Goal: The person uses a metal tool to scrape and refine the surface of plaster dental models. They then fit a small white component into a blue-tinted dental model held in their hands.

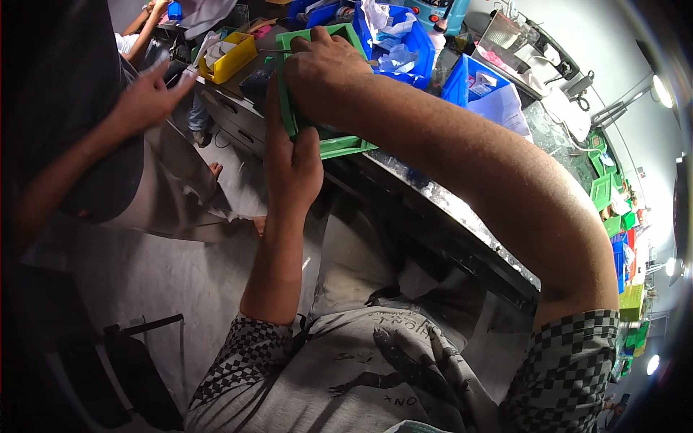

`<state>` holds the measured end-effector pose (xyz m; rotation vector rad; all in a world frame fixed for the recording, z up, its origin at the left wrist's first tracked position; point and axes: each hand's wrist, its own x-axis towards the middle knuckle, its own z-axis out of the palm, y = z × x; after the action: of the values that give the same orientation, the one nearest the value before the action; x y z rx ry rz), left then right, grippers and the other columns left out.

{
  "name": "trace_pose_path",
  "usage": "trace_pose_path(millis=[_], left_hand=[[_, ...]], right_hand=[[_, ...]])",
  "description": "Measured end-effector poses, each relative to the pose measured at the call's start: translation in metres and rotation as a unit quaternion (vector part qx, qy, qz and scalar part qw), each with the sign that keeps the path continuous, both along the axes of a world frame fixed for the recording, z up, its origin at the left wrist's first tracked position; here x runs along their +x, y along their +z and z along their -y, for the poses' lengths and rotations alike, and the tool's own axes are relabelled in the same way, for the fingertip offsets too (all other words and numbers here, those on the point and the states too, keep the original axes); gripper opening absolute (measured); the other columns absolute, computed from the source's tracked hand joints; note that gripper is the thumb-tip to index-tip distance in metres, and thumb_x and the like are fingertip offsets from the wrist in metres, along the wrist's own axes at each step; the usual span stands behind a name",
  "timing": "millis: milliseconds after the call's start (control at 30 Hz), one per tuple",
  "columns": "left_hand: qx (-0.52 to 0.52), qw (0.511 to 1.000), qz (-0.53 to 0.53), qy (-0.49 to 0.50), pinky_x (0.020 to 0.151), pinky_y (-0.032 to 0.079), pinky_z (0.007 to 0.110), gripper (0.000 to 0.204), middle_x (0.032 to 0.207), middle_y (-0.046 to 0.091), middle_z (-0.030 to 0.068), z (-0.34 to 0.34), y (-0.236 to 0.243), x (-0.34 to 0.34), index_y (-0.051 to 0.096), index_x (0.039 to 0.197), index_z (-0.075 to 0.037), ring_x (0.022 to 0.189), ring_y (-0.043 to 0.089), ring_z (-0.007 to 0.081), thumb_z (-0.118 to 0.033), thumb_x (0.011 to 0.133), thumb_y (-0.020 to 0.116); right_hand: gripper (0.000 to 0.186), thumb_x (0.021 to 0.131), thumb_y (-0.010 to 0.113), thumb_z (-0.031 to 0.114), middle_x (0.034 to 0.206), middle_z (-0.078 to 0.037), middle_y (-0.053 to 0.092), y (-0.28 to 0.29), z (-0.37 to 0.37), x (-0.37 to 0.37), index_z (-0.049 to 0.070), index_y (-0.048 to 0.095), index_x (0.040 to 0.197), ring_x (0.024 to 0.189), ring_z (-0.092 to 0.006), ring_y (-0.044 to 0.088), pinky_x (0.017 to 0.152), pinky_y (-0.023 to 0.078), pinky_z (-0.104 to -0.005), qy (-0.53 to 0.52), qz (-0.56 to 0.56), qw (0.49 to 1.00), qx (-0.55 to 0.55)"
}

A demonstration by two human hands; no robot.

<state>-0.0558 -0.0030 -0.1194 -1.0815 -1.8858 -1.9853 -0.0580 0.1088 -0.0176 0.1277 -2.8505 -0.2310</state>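
Note:
A green plastic bin (334, 149) stands tilted at the bench edge. My left hand (292, 164) grips its near left side, thumb on the outer wall and the other fingers partly hidden. My right hand (325, 76) is over the bin's left part with fingers curled, closed on what looks like a thin metal tool (273, 50) pointing left. My right hand and forearm hide much of the bin's inside, so its contents cannot be made out.
Blue bins (482, 101), a yellow bin (238, 60) and a metal mesh holder (509, 47) crowd the bench (242, 126). A co-worker's hand (151, 97) is at my left, with another person behind. A black chair (126, 368) stands lower left.

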Motion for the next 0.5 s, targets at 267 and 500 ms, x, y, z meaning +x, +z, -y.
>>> trace_pose_path(millis=[267,500], left_hand=[[-0.018,0.998,-0.034,0.042,0.117,0.028,0.042,0.058,0.151,0.038,0.0253,-0.008,0.004,0.001,0.038,0.145,0.006,0.142,0.036,0.0385,-0.004,0.088,0.042],[0.028,0.999,-0.011,0.041,0.118,0.026,0.041,0.063,0.149,0.039,0.0268,-0.016,0.007,0.001,0.036,0.145,0.008,0.142,0.035,0.0372,-0.002,0.083,0.036]], right_hand=[[0.033,0.083,0.071,0.030,0.112,-0.015,0.069,0.036,-0.028,0.002,0.006,0.074,0.105,0.104,-0.0296,0.066,0.088,0.056,-0.0396,0.024,-0.021,0.998,0.052],[0.029,0.082,0.078,0.034,0.084,-0.003,0.065,0.093,-0.050,0.137,0.007,0.075,0.091,0.078,-0.0115,0.058,0.074,0.045,-0.0302,-0.037,-0.010,0.939,-0.341]])
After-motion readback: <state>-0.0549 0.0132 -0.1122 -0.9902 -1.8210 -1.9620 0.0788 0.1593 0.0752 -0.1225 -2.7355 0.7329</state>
